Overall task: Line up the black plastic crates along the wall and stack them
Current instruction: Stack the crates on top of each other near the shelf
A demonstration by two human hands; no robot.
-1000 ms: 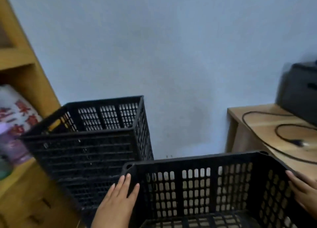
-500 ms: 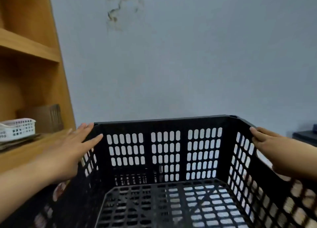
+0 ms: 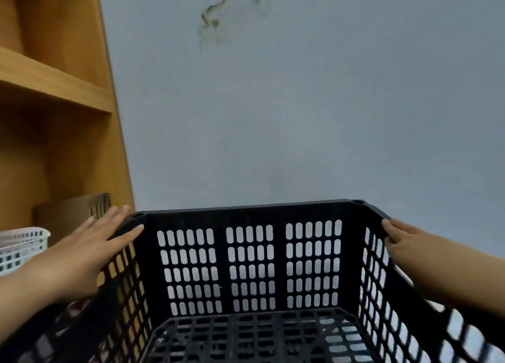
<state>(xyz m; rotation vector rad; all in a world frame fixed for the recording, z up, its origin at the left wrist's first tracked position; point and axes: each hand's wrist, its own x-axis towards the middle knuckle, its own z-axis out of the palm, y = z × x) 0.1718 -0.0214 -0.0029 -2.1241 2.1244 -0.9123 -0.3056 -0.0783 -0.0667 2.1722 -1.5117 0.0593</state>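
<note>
The one camera sits on my head, looking forward and a little down at the pale wall (image 3: 300, 117) straight ahead. It is close in: the black crate (image 3: 246, 215) fills the bottom of the picture, its near side cut off. My left hand (image 3: 90, 250) enters from the lower left, my right hand (image 3: 404, 245) from the right edge. The wooden shelf (image 3: 54, 89) runs up the left side.

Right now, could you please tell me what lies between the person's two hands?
The black crate fills that stretch in the head view: the left hand presses its left wall, the right hand its right wall, its slotted far wall between.
</note>
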